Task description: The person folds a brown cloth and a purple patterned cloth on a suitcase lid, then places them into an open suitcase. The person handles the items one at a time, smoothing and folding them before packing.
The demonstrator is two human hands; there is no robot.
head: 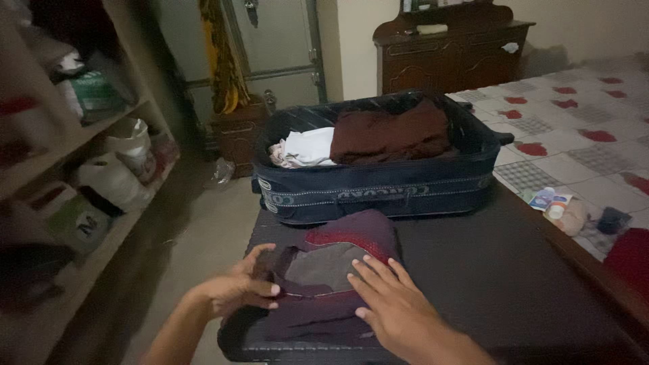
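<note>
Left hand pinching the left edge of a folded dark purple garment, thumb on top, fingers curled under. Right hand pressed flat and open on the same garment, gripping nothing. Garment lying on the open suitcase lid, near its front left corner. Just behind, the dark blue suitcase packed with a maroon cloth and a white cloth. To the right, a bed with red-patterned cover, carrying a small blue-and-white packet and a little white tub near its edge. To the left, open shelves crowded with white bags and blurred boxes. At the back, a brown wooden cabinet.
</note>
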